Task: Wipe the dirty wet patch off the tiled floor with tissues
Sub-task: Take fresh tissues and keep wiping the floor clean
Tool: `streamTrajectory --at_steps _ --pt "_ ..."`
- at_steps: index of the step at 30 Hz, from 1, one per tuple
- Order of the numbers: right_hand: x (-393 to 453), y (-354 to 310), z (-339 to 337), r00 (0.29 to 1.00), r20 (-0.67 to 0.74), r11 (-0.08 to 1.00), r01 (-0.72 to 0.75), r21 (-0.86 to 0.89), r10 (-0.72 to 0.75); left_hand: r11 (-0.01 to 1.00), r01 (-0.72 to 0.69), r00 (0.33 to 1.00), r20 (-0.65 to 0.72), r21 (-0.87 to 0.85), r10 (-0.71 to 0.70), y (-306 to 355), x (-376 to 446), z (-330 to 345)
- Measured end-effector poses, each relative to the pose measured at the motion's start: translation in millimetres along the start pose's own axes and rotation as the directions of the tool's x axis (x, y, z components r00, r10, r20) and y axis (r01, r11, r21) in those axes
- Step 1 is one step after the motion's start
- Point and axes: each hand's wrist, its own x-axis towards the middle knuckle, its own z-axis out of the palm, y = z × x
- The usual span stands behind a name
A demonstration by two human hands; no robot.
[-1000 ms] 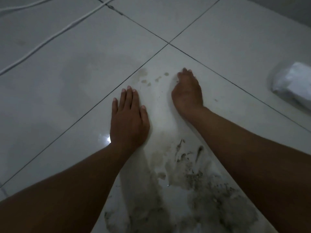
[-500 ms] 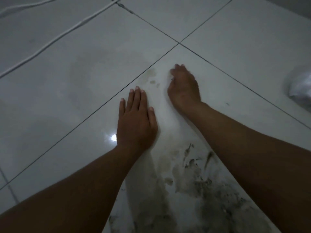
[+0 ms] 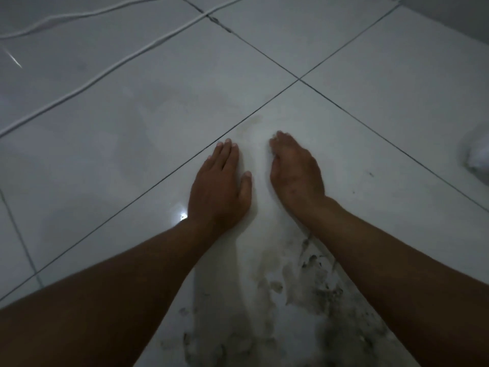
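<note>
Left hand flat on floor, fingers straight, bracing. Right hand curled, possibly gripping tissue (none visible in the dim light). Dirty wet patch lies between forearms, nearer the body. Best: pull strokes inward, firm pressure, refold tissue.

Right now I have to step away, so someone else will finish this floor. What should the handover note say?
Left hand: flat on the tile, fingers straight, holding nothing.
Right hand: fingers curled down onto the floor; whether it holds a tissue cannot be told.
Dirty patch: dark smears between the forearms, near the bottom edge.
White tissues: apparently at the right edge.
Done: little, judging by the smears.
Left: wipe the patch.
</note>
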Motion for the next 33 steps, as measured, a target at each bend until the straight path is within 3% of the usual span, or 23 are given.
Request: streamTrajectory --at_steps 3,5,10,13,19,21,23,26,28,30,33 --pt "-21 -10 10 0.963 0.046 0.963 0.268 -0.015 -0.267 0.992 -0.011 1.000 0.025 0.129 0.007 -26 -2 -10" --pt "-18 -3 8 0.943 0.047 0.943 0.331 -0.022 -0.330 0.990 -0.008 0.999 0.045 0.144 0.002 -32 -6 -9" --pt "44 -2 19 1.000 0.001 0.999 0.028 0.027 -0.028 0.992 -0.003 0.999 0.038 0.128 -0.002 -32 -8 -7" --pt "78 -22 26 0.998 0.035 0.995 -0.046 0.084 0.043 0.994 -0.009 0.999 0.036 0.112 0.005 -33 -8 -7" --pt "45 -38 12 0.934 0.240 0.954 0.216 0.207 -0.264 0.994 -0.010 1.000 0.025 0.105 0.007 -35 -6 -6" --pt "31 -30 1 0.912 0.247 0.937 0.278 0.211 -0.326 0.995 -0.012 1.000 0.027 0.103 0.009 -36 -6 -6" --pt "34 -20 0 0.953 0.169 0.963 0.228 0.145 -0.251 0.995 -0.010 1.000 0.022 0.101 0.008 -35 -6 -6" --pt "57 -24 16 0.999 0.037 0.997 -0.022 0.078 0.019 0.995 -0.008 1.000 0.021 0.100 0.006 -35 -7 -7" --pt "68 -37 30 0.996 0.060 0.997 -0.069 0.046 0.066 0.995 -0.009 1.000 0.027 0.101 0.006 -35 -7 -6" --pt "61 -48 36 0.990 0.135 0.998 0.045 0.052 -0.052 0.994 -0.013 1.000 0.030 0.107 0.010 -36 -6 -6" --pt "35 -43 24 0.916 0.232 0.942 0.299 0.150 -0.327 0.994 -0.011 1.000 0.027 0.110 0.008 -36 -6 -6"
